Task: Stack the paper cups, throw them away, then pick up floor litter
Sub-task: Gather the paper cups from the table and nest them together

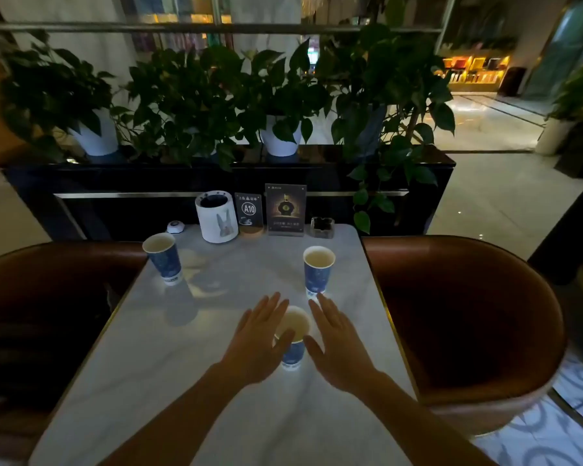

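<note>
Pale marble surface (169,351) between two brown chairs carries three blue paper cups. Nearest cup (293,338) stands upright between the left hand (258,341) and the right hand (337,344), both spread flat, holding nothing. It looks light and easily crushed; I would grip its wall softly, below the rim.

Three blue paper cups stand upright on the pale marble worktop (169,348): the near cup (293,338) sits between the two hands, the left hand (256,344) and the right hand (337,348) flanking it with fingers spread (whether either thumb touches it is unclear). The right cup (318,269) stands just beyond; the left cup (164,258) stands well apart.
</note>
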Available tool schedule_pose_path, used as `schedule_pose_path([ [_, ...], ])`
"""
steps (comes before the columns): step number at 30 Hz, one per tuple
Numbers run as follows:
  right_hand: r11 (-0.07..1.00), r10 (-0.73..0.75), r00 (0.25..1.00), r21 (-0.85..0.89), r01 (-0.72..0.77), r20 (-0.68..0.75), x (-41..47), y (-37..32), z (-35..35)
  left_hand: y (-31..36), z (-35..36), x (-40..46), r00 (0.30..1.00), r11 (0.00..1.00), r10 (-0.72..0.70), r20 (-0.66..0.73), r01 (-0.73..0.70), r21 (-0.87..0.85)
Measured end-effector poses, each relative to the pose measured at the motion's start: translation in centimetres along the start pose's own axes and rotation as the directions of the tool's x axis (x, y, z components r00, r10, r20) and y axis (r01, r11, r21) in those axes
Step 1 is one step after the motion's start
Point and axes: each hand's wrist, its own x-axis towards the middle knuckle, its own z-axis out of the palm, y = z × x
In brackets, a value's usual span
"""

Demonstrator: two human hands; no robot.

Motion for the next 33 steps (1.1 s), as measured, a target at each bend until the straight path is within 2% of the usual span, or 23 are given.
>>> schedule_pose_path([
  [5, 0.996, -0.06, 0.997, 0.076, 0.056, 0.051, -0.5, -0.2, 2.4, -0.9, 2.1, 0.0, 0.996, 1.0, -0.007, 0.093, 0.01, -0.026],
  [11, 0.996, -0.082, 0.995, 0.035, 0.08, 0.058, -0.3, 0.0, 3.8, -1.3, 2.5, -0.4, 0.997, 0.999, 0.026, 0.079, -0.024, -0.026],
  [17, 0.995, 0.023, 0.996, 0.092, -0.031, 0.086, 0.5, -0.1, 4.6, -2.0, 2.8, -0.7, 0.997, 0.994, 0.044, 0.057, -0.037, -0.104],
  [22, 0.978, 0.123, 0.978, 0.145, -0.147, 0.167, 1.3, -0.5, 4.5, -2.4, 3.7, -0.5, 0.999, 0.988, -0.033, 0.042, 0.039, -0.152],
  [24, 0.986, 0.1, 0.981, 0.115, -0.12, 0.167, 1.6, -0.5, 4.8, -2.7, 3.9, -0.5, 0.998, 0.984, -0.041, 0.05, 0.049, -0.173],
  [27, 0.999, 0.005, 0.993, -0.043, 0.0, 0.116, 2.3, 0.2, 5.8, -3.0, 3.4, 0.1, 0.994, 0.972, -0.093, 0.062, 0.104, -0.211],
  [29, 0.999, -0.035, 0.995, -0.034, 0.038, 0.088, 3.2, 0.0, 6.1, -3.4, 3.3, 0.9, 0.988, 0.957, -0.13, 0.085, 0.147, -0.251],
  [30, 0.996, -0.034, 0.994, -0.074, 0.041, 0.099, 3.6, -0.4, 5.7, -3.4, 3.0, 1.1, 0.977, 0.944, -0.156, 0.145, 0.191, -0.27],
  [32, 0.973, -0.16, 0.987, -0.162, 0.162, 0.03, 4.3, -1.6, 4.1, -3.8, 2.2, 1.4, 0.967, 0.933, -0.172, 0.187, 0.221, -0.286],
  [33, 0.959, -0.224, 0.974, -0.183, 0.215, -0.035, 4.4, -1.8, 3.7, -4.2, 1.8, 1.5, 0.982, 0.94, -0.131, 0.133, 0.166, -0.297],
])
